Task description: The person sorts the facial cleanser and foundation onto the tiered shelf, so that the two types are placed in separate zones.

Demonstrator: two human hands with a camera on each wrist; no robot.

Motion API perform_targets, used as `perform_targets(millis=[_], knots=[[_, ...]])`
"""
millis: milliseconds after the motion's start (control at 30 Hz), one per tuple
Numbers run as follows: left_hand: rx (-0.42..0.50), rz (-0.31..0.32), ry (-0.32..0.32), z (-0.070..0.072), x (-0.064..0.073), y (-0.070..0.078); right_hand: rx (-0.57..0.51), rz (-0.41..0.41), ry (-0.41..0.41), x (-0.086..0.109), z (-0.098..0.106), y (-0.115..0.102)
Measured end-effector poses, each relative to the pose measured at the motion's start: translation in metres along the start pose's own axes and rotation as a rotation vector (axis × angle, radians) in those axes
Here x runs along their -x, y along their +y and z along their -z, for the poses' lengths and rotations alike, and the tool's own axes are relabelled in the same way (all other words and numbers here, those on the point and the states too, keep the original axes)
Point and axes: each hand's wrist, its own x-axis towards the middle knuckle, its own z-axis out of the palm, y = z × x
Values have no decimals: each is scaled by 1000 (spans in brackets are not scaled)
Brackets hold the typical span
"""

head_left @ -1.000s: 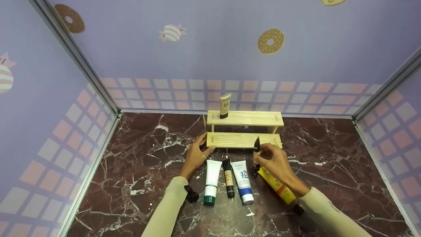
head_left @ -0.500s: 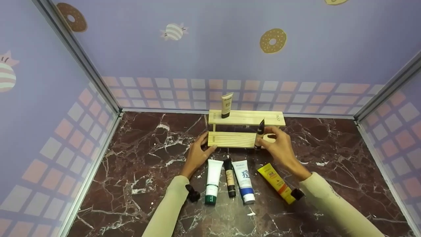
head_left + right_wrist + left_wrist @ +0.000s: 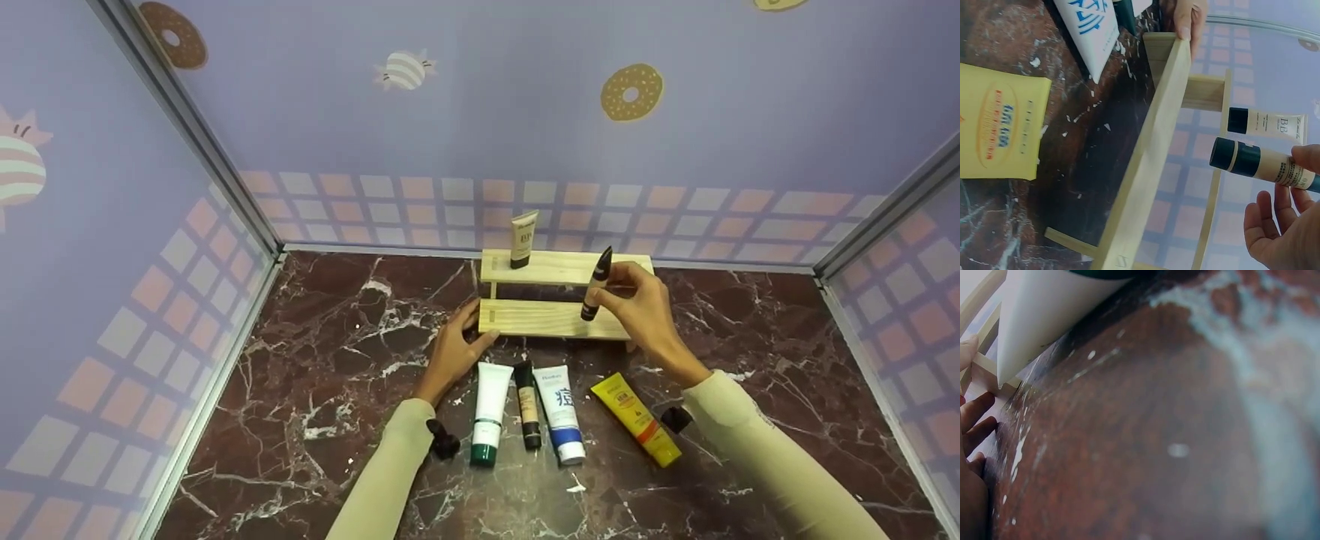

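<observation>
My right hand (image 3: pixel 646 310) pinches a small black-and-beige cosmetic tube (image 3: pixel 598 283) between thumb and fingers. The tube tilts, cap end down, and overlaps the lower step of the two-tier wooden rack (image 3: pixel 536 319) in the head view. In the right wrist view its dark cap (image 3: pixel 1234 156) hangs beside the upper tier, apart from the front board (image 3: pixel 1148 152). My left hand (image 3: pixel 454 352) grips the rack's left end, thumb on the front edge. A BB cream tube (image 3: pixel 523 241) stands upright on the upper tier, toward the left.
In front of the rack lie a white tube with a green cap (image 3: pixel 491 412), a slim black-and-beige tube (image 3: pixel 528 405) and a white-and-blue tube (image 3: pixel 560 412). A yellow tube (image 3: pixel 636 418) lies to their right. Patterned walls (image 3: pixel 405 150) enclose the marbled table (image 3: pixel 337 420).
The right hand has lifted the cosmetic tube from near the yellow tube up and away, over the rack's lower step. My left hand has kept its hold on the rack.
</observation>
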Motion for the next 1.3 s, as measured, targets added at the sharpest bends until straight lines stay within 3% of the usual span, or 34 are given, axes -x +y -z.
perform_targets(millis=[333, 600, 800, 1300], knots=[[0, 0, -7, 0, 1, -2, 17, 42, 1, -26, -3, -11], [12, -35, -10, 1, 1, -2, -18, 52, 7, -51, -10, -14], [-6, -19, 1, 0, 1, -3, -20, 74, 12, -65, -19, -13], [6, -9, -12, 0, 0, -3, -22, 60, 30, -75, -34, -10]])
